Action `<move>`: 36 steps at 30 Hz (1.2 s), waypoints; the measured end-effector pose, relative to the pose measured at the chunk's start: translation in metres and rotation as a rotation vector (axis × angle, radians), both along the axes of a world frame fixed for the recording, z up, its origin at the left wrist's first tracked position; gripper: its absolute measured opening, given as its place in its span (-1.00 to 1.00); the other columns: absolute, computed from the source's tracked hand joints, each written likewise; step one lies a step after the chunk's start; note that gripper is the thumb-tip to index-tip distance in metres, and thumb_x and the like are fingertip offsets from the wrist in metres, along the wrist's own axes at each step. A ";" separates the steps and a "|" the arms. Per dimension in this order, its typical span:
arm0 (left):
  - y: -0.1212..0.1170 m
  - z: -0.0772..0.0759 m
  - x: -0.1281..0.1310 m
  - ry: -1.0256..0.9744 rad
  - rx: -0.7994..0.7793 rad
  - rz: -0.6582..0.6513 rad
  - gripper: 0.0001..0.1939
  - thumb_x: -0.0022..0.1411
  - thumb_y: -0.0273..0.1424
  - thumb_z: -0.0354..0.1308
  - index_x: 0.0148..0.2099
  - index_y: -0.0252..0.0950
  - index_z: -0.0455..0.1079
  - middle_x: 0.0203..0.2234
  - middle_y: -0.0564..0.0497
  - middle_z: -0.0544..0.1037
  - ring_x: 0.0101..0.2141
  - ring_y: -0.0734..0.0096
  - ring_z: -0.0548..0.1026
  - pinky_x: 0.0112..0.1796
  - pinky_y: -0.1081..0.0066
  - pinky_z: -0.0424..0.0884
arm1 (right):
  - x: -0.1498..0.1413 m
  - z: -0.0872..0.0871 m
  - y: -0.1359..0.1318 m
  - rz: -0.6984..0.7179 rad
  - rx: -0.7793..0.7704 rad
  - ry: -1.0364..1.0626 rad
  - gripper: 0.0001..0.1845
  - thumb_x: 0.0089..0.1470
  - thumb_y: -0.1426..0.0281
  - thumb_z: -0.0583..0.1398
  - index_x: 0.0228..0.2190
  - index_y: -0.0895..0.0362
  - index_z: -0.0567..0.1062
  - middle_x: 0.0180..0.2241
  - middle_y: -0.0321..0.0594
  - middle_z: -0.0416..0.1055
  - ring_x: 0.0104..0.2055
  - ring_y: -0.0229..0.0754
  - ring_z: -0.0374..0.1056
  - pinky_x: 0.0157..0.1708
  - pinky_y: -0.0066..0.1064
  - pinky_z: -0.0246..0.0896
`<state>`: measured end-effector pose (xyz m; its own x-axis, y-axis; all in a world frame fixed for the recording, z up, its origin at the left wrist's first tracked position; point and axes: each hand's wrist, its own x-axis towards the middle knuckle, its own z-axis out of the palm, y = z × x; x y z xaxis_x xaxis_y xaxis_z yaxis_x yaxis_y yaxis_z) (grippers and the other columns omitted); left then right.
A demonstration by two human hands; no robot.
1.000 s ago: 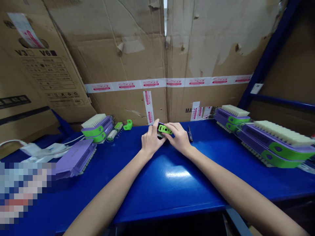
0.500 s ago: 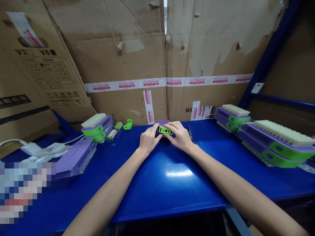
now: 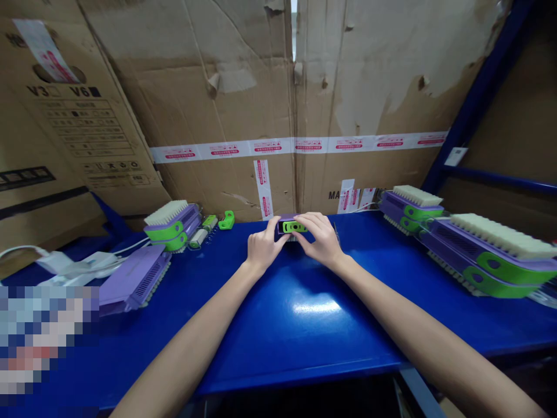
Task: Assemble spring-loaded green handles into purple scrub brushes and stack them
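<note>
At the back middle of the table, my left hand (image 3: 263, 248) pinches the left side of a purple casing (image 3: 284, 217), thumb low and fingers above. My right hand (image 3: 324, 241) is closed round a green end cap (image 3: 295, 227) with slots and a dark central hole, held across the casing's near end. A dark gap shows at the cap's left edge; whether the cap is fully seated I cannot tell. My right fingers cover its right part. Just right of that hand, a thin dark tool on the table is almost hidden.
Left stand a purple-green block with a pale ridged pad (image 3: 167, 223), a loose green cap (image 3: 227, 220), a green-and-white inner part (image 3: 203, 231), a purple casing (image 3: 133, 278) and white plugs (image 3: 65, 264). Padded blocks (image 3: 491, 249) line the right. Cardboard (image 3: 226, 110) backs the blue table (image 3: 278, 331).
The green cap was tilted down to the right; now it lies nearly level across the casing's end. My right fingers have shifted slightly over it. My left hand has barely moved.
</note>
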<state>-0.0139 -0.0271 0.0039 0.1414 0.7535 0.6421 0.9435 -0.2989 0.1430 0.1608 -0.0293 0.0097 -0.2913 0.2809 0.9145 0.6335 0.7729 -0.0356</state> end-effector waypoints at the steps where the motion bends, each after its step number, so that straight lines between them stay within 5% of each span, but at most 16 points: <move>1: 0.000 0.000 0.000 -0.004 0.003 0.002 -0.48 0.20 -0.15 0.12 0.14 -0.29 0.27 -0.44 -0.06 0.60 -0.41 0.26 0.58 -0.44 0.47 0.28 | 0.001 0.001 0.000 -0.020 0.008 -0.018 -0.72 0.13 0.38 0.15 -0.09 0.13 0.44 -0.15 -0.10 0.49 -0.07 -0.08 0.34 -0.09 -0.20 0.22; 9: 0.000 0.002 0.001 -0.007 0.003 0.029 -0.44 0.17 -0.09 0.12 0.13 -0.28 0.29 -0.40 -0.10 0.61 -0.38 0.19 0.58 -0.43 0.44 0.28 | 0.006 0.010 0.000 -0.126 0.133 -0.221 -0.78 0.18 0.38 0.12 -0.13 0.13 0.45 -0.18 -0.16 0.54 -0.15 -0.13 0.35 -0.09 -0.22 0.05; 18: -0.001 0.002 0.000 -0.007 -0.009 0.004 -0.49 0.17 -0.13 0.15 0.11 -0.27 0.31 -0.37 -0.08 0.61 -0.35 0.21 0.58 -0.42 0.45 0.29 | 0.003 0.009 -0.003 -0.092 0.207 -0.143 -0.80 0.17 0.39 0.16 -0.15 0.13 0.47 -0.19 -0.18 0.55 -0.18 -0.17 0.36 -0.12 -0.26 0.09; 29: -0.002 0.002 -0.001 -0.024 0.004 -0.038 -0.53 0.15 -0.19 0.18 0.08 -0.24 0.33 -0.41 -0.03 0.61 -0.36 0.26 0.58 -0.42 0.46 0.30 | 0.002 0.002 0.000 -0.096 0.023 -0.175 -0.71 0.19 0.35 0.12 -0.05 0.06 0.45 -0.20 -0.18 0.55 -0.10 -0.10 0.37 -0.06 -0.17 0.10; 36: -0.001 0.003 -0.002 -0.035 0.005 -0.023 -0.52 0.16 -0.19 0.17 0.09 -0.26 0.32 -0.40 -0.03 0.61 -0.36 0.26 0.58 -0.42 0.46 0.30 | 0.000 -0.001 0.001 -0.083 0.078 -0.196 -0.74 0.17 0.35 0.14 -0.10 0.09 0.46 -0.03 -0.16 0.47 0.00 -0.08 0.32 0.00 -0.16 0.07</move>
<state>-0.0160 -0.0283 0.0066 0.1363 0.7471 0.6506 0.9308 -0.3214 0.1740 0.1607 -0.0287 0.0087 -0.4442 0.2422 0.8626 0.6840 0.7135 0.1519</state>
